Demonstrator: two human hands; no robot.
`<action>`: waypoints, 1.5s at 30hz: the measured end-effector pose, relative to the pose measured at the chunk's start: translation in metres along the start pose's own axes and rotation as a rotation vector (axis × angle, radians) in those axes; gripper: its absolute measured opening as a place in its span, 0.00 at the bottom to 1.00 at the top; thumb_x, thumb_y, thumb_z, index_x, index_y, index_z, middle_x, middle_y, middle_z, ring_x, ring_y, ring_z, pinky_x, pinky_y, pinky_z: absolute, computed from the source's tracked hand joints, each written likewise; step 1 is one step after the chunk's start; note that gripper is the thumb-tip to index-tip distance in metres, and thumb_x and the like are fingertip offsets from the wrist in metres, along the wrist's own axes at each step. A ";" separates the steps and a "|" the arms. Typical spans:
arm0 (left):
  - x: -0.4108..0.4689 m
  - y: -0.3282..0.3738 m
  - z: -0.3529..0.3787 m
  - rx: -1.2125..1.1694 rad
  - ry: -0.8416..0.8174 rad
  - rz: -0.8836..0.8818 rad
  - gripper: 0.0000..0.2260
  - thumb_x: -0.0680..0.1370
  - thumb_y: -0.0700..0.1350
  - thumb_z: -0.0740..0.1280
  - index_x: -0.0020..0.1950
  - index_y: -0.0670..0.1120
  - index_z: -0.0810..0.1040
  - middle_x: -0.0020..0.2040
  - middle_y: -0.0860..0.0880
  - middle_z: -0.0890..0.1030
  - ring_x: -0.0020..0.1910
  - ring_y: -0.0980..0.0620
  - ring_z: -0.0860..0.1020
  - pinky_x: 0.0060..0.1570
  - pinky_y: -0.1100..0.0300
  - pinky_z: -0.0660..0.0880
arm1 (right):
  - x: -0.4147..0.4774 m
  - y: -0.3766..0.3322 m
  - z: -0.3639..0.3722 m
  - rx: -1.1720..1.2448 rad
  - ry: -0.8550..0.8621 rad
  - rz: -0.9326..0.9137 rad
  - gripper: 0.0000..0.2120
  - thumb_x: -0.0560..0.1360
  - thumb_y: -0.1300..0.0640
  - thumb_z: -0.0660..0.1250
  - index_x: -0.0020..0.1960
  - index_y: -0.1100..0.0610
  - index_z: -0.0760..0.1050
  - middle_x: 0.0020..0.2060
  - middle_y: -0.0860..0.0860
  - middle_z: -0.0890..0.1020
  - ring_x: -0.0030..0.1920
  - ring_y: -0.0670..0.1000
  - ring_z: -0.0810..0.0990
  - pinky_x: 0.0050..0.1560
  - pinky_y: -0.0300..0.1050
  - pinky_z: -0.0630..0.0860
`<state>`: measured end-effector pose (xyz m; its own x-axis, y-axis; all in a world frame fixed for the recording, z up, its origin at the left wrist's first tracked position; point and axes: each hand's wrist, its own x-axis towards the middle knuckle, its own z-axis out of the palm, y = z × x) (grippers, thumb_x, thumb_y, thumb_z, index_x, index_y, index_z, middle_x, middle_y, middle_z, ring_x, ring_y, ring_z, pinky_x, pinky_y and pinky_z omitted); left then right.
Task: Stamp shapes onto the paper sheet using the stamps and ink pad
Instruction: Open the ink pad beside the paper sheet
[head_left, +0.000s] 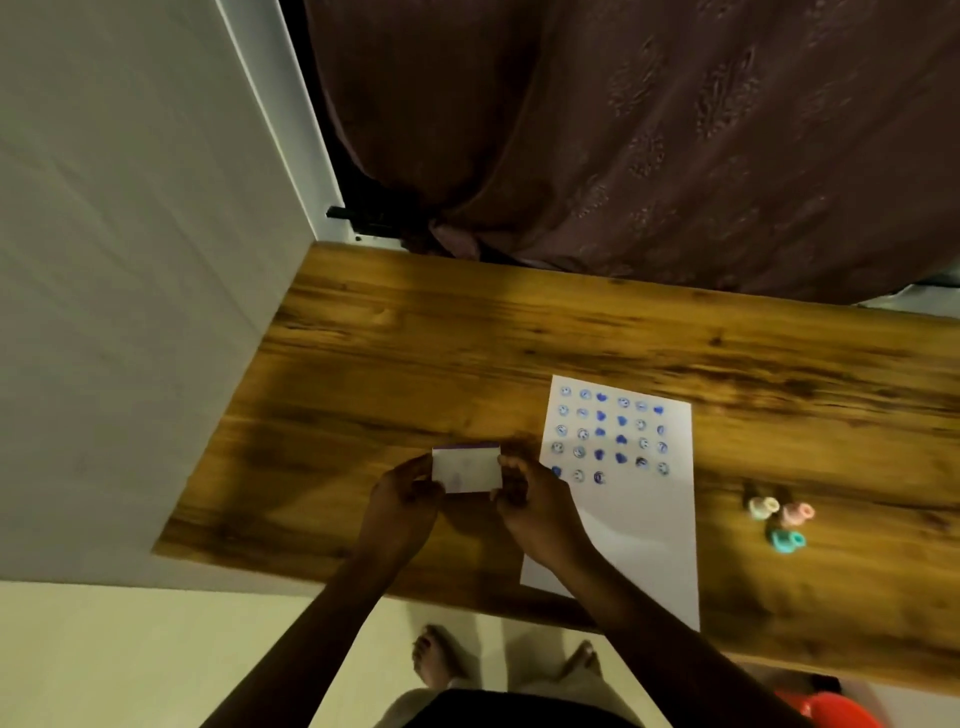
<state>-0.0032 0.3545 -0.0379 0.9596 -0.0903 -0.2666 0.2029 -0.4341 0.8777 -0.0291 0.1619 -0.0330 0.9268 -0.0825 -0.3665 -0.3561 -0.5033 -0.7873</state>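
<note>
Above the wooden table (415, 332), my left hand (402, 499) and right hand (535, 501) grip the ink pad (466, 467) by its ends — stamped paper sheet (644, 525) and three stamps (782, 519) lie alongside.

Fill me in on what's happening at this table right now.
A person stands at a wooden table, holding a small white ink pad case between the left hand and right hand, just above the tabletop. To the right lies a paper sheet whose upper part carries rows of blue stamped faces and hearts; the lower half is blank. Three small stamps sit untouched on the table beyond the sheet.
</note>
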 end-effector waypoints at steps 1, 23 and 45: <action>0.000 -0.001 0.000 0.000 -0.022 0.011 0.17 0.79 0.32 0.65 0.65 0.46 0.80 0.50 0.57 0.83 0.47 0.66 0.83 0.43 0.69 0.80 | -0.001 0.001 0.002 -0.007 0.011 0.000 0.22 0.79 0.57 0.70 0.72 0.50 0.71 0.70 0.49 0.77 0.71 0.52 0.75 0.66 0.41 0.73; 0.021 -0.002 -0.001 0.797 -0.196 0.419 0.24 0.74 0.49 0.74 0.70 0.51 0.77 0.70 0.47 0.76 0.70 0.44 0.72 0.66 0.49 0.74 | -0.012 0.000 0.006 -0.109 0.118 -0.041 0.24 0.77 0.62 0.71 0.71 0.56 0.71 0.66 0.53 0.80 0.67 0.55 0.78 0.71 0.51 0.74; 0.067 0.039 -0.030 0.869 -0.519 0.424 0.18 0.80 0.49 0.63 0.70 0.54 0.77 0.66 0.49 0.81 0.61 0.47 0.79 0.59 0.51 0.77 | -0.005 -0.005 0.013 -0.196 0.188 -0.036 0.20 0.82 0.53 0.64 0.73 0.53 0.68 0.69 0.52 0.75 0.71 0.55 0.71 0.74 0.54 0.69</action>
<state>0.0751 0.3583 -0.0096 0.6789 -0.6591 -0.3237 -0.5262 -0.7441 0.4117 -0.0333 0.1755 -0.0336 0.9507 -0.2108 -0.2275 -0.3100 -0.6640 -0.6805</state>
